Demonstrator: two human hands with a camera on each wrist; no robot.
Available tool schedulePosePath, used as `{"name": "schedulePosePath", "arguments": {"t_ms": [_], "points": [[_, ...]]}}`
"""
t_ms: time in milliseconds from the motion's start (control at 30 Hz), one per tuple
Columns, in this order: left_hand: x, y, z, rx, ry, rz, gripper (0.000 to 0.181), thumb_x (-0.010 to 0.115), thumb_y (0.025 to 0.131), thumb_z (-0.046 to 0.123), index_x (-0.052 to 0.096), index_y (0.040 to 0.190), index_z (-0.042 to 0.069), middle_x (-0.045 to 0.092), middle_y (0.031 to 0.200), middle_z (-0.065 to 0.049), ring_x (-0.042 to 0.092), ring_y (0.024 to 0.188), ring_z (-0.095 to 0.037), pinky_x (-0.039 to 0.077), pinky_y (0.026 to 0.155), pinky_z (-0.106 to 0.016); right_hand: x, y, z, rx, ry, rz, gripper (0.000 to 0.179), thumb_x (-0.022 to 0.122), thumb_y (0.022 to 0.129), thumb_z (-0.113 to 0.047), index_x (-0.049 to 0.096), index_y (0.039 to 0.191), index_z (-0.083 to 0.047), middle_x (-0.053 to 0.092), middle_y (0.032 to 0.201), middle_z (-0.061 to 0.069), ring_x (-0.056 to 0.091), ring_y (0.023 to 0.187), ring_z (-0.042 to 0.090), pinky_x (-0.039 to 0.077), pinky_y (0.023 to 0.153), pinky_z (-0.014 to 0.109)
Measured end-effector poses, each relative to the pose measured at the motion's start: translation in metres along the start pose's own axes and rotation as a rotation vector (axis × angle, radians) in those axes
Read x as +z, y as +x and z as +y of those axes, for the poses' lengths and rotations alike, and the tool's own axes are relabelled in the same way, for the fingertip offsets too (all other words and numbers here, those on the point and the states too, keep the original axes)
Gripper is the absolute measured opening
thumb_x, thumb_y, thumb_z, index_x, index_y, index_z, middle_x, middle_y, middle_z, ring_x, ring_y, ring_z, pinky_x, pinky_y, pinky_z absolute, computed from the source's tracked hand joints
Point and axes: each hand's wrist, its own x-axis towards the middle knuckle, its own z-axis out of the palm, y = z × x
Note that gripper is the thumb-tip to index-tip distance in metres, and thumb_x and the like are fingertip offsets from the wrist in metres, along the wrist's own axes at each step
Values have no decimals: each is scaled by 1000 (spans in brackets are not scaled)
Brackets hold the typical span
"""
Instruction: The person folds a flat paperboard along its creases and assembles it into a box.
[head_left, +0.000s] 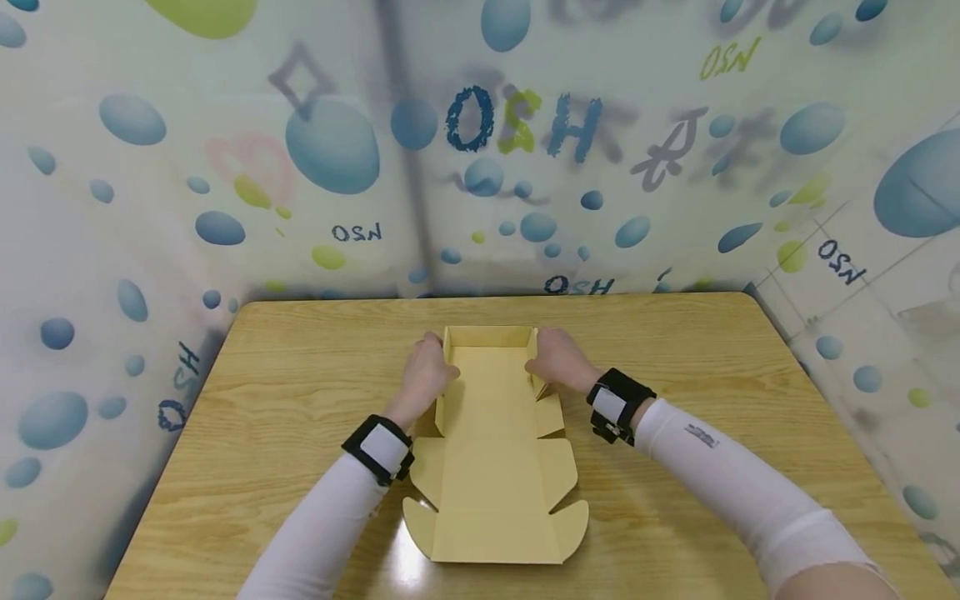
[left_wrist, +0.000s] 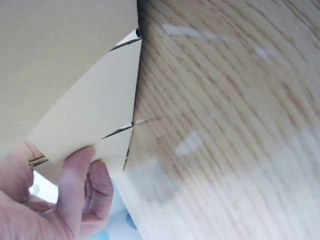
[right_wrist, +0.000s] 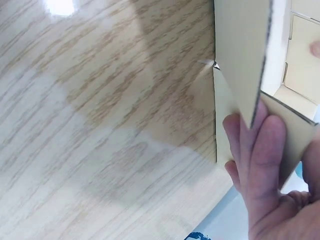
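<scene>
A partly folded tan cardboard box (head_left: 491, 433) lies on the table, its far end wall and far side walls standing up. At the far left corner my left hand (head_left: 426, 371) pinches the side wall, thumb towards the inside. My right hand (head_left: 561, 360) grips the far right side wall in the same way. In the left wrist view, fingers of the left hand (left_wrist: 75, 192) press the outer face of the cardboard (left_wrist: 95, 95). The right wrist view has the right hand (right_wrist: 270, 170) with fingers against the outer side, partly behind a raised flap (right_wrist: 245, 55).
The wooden table (head_left: 675, 500) extends on both sides of the box. Nearer side flaps (head_left: 558, 467) and rounded end flaps (head_left: 572, 529) spread outward. A patterned wall covering (head_left: 480, 208) stands behind the table's far edge.
</scene>
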Motion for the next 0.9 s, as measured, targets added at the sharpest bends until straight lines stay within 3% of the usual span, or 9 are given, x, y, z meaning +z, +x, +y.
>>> {"name": "schedulePosePath", "arguments": {"t_ms": [533,767,900], "points": [[-1,-1,1,-5,6,2,42,67,92,0,51,129,-11,66,116,-28,58,78,-26,46,61,-28,-3,0,-6,-11,-19,3,54,63,93,-1,30,54,-18,25,50,-6,26,44,10,22,53,23],[0,-1,0,3,4,8,38,66,91,-2,52,126,-11,66,112,-28,57,77,-26,44,60,-28,-1,2,-4,-22,-36,8,55,65,92,-2,31,53,-19,24,49,-7,27,44,9,22,53,23],[1,0,-3,-6,-14,-7,45,66,93,1,50,133,-10,65,118,-28,56,76,-25,44,59,-27,0,3,-3,-9,-32,14,52,67,93,-3,34,54,-17,27,50,-7,31,43,9,25,51,22]]}}
